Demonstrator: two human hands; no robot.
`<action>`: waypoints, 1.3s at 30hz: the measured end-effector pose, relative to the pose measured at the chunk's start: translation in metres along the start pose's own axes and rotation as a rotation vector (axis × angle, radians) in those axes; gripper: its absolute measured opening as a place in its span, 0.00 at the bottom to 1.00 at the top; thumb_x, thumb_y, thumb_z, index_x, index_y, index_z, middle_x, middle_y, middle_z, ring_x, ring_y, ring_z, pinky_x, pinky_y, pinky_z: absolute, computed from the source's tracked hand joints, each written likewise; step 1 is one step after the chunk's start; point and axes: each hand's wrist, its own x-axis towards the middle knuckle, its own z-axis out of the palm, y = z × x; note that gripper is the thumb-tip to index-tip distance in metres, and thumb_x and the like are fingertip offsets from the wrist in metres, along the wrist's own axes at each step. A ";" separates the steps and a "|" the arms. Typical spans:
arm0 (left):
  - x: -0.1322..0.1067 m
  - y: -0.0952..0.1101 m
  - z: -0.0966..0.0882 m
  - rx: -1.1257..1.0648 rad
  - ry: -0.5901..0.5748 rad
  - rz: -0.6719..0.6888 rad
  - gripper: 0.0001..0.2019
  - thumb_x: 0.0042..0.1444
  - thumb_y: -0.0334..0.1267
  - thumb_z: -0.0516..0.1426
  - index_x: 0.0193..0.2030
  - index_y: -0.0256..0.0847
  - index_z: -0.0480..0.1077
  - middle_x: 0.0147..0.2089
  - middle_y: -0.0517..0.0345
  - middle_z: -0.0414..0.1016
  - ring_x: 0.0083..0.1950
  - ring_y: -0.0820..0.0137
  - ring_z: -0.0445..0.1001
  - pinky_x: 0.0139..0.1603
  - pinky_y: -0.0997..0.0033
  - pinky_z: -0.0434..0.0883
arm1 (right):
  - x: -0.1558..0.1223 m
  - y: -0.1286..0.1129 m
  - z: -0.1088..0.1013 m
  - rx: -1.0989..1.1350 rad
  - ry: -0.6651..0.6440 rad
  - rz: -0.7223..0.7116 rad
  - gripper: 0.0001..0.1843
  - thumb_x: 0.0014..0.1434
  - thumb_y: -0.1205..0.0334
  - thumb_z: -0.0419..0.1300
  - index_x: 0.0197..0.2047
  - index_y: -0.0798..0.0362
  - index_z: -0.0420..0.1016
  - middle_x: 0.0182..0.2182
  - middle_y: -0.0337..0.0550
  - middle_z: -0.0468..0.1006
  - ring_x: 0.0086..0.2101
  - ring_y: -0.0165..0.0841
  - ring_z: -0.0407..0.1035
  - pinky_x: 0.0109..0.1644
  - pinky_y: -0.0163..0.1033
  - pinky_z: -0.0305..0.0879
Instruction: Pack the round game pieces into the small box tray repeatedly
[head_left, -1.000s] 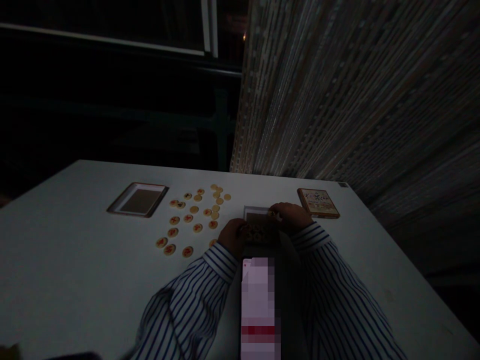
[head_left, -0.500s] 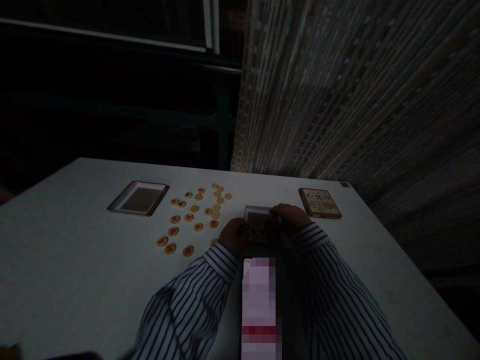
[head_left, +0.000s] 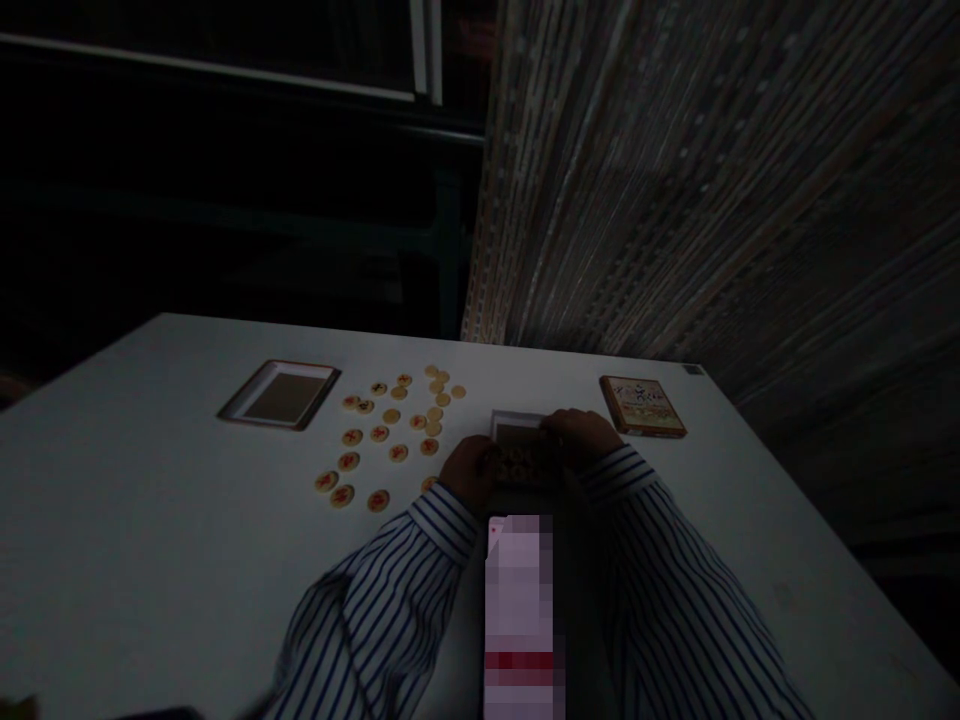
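Note:
A small open box [head_left: 517, 419] lies in front of me, with several round xiangqi pieces [head_left: 517, 466] in its shadowed near part. My left hand [head_left: 469, 472] is closed at the box's left rim, its fingertips dark and partly hidden. Over the right side of the box, my right hand [head_left: 583, 437] curls its fingers inward; shadow hides what they hold, if anything. Left of the box, several loose xiangqi pieces [head_left: 379, 433] are scattered on the white table, some with red characters up, others showing plain faces.
An open tray-like box half [head_left: 292, 397] lies at the far left of the white table [head_left: 187, 560]. A printed box [head_left: 645, 407] lies at the right. Between my forearms is a lit phone [head_left: 519, 610] with a blurred screen. A bead-like curtain [head_left: 600, 180] hangs behind the table.
My right fingers have shifted slightly at the box's right side, and a pale patch by their tips is now darker. The loose pieces and left hand stay about where they were.

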 end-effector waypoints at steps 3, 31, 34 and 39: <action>0.000 0.000 0.000 0.011 -0.019 0.005 0.08 0.49 0.30 0.53 0.36 0.38 0.70 0.39 0.53 0.72 0.41 0.69 0.71 0.43 0.65 0.71 | 0.001 0.001 0.001 -0.014 -0.011 -0.003 0.15 0.56 0.58 0.46 0.43 0.49 0.70 0.41 0.46 0.73 0.40 0.37 0.67 0.39 0.41 0.59; 0.004 0.010 -0.007 0.031 -0.042 0.017 0.07 0.48 0.28 0.53 0.34 0.37 0.70 0.37 0.53 0.73 0.40 0.68 0.71 0.42 0.66 0.72 | 0.003 0.005 0.006 0.009 -0.095 -0.004 0.16 0.55 0.60 0.46 0.41 0.48 0.72 0.42 0.45 0.74 0.42 0.37 0.68 0.40 0.41 0.62; 0.003 0.011 -0.009 0.039 -0.055 -0.003 0.08 0.48 0.28 0.53 0.34 0.38 0.71 0.38 0.54 0.73 0.41 0.68 0.71 0.42 0.66 0.71 | 0.003 0.005 0.005 0.005 -0.100 -0.008 0.16 0.55 0.61 0.46 0.41 0.49 0.73 0.42 0.45 0.74 0.42 0.37 0.68 0.41 0.41 0.62; 0.002 0.008 -0.008 0.043 -0.057 0.018 0.08 0.48 0.28 0.53 0.35 0.37 0.70 0.38 0.54 0.73 0.41 0.68 0.71 0.43 0.65 0.71 | 0.002 0.005 0.006 -0.004 -0.090 -0.012 0.16 0.56 0.59 0.46 0.40 0.48 0.73 0.41 0.44 0.75 0.40 0.37 0.69 0.39 0.41 0.62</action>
